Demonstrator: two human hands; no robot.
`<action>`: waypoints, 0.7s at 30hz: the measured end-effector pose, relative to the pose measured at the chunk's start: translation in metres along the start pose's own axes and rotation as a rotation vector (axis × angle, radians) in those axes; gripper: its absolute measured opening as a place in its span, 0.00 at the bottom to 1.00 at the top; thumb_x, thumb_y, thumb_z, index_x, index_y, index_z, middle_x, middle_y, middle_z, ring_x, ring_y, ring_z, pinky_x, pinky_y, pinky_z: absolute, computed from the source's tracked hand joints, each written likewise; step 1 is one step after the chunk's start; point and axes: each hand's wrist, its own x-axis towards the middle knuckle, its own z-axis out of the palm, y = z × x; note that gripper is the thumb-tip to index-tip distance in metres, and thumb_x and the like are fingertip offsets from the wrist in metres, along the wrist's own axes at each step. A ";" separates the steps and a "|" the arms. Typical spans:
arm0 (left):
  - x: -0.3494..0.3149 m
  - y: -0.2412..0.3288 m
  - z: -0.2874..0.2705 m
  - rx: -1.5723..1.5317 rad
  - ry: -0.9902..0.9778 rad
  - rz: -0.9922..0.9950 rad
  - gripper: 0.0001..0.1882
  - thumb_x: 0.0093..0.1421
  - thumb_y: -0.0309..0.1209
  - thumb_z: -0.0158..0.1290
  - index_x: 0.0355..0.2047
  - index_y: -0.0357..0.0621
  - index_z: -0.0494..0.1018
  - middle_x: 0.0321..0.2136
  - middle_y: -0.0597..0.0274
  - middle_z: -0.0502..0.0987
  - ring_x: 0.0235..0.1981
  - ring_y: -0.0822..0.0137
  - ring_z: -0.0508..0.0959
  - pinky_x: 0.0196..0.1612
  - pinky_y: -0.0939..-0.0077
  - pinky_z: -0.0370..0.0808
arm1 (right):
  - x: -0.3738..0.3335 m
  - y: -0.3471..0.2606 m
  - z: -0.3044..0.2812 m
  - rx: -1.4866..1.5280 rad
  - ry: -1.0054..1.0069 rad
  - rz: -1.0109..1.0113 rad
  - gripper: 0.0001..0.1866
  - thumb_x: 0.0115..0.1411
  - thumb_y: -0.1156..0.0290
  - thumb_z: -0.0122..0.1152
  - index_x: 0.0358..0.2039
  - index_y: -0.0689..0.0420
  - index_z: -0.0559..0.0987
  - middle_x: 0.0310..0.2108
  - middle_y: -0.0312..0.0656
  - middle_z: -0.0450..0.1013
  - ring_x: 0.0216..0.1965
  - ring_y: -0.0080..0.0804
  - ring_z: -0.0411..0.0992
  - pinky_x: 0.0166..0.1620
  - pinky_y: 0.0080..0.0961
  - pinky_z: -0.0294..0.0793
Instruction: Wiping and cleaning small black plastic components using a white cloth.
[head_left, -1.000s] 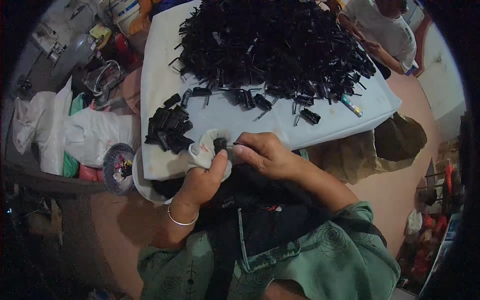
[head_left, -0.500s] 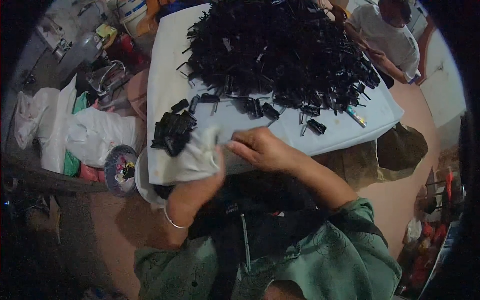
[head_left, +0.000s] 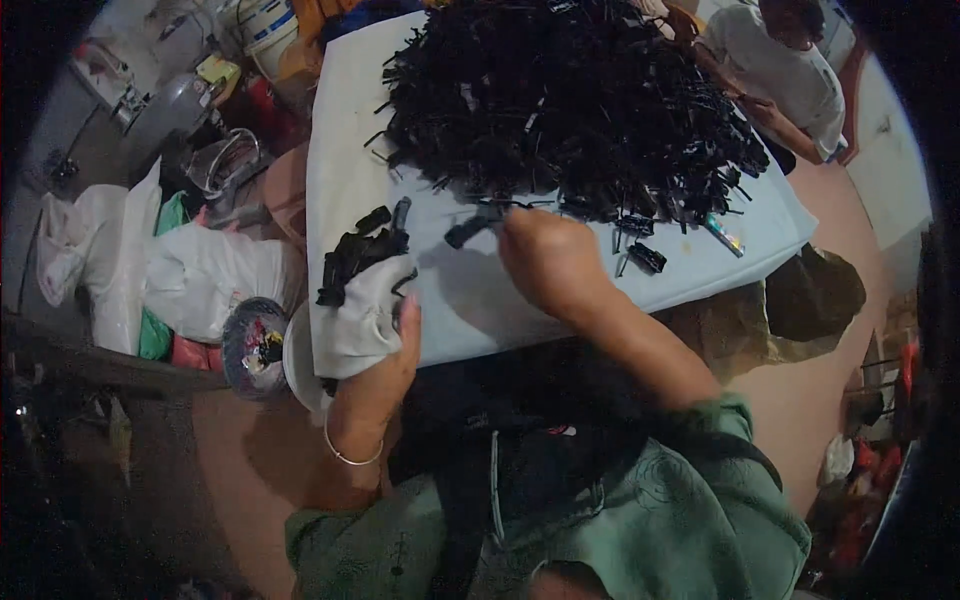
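A white cloth [head_left: 362, 315] covers most of my left hand [head_left: 408, 340], leaving the thumb bare. That hand is beside a small heap of black plastic parts [head_left: 350, 258] at the table's left front; a dark bit shows between thumb and cloth, but the covered fingers are hidden. My right hand [head_left: 550, 255] is closed over the table, just in front of the big pile. At its fingertips is a black plastic part [head_left: 468, 233], slightly blurred. The large pile of black parts with thin stalks [head_left: 560, 110] fills the far side.
The white-covered table [head_left: 450, 320] carries everything. A small bright tube-like item [head_left: 725, 236] and a loose black part [head_left: 647, 258] lie to the right. A bowl of scraps [head_left: 255, 345] and white bags [head_left: 215, 280] stand left. Another person [head_left: 775, 70] sits at the far right.
My hands have moved apart: the left went back to the small heap, the right went forward to the loose parts by the pile. The view has shifted slightly.
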 end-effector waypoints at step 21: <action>-0.019 0.034 0.045 -0.787 -0.211 -0.295 0.08 0.57 0.26 0.46 0.37 0.37 0.67 0.26 0.66 0.72 0.23 0.77 0.69 0.25 0.84 0.67 | -0.068 -0.013 -0.031 0.732 -0.193 -0.148 0.13 0.47 0.64 0.62 0.26 0.57 0.70 0.17 0.43 0.65 0.17 0.36 0.65 0.21 0.28 0.63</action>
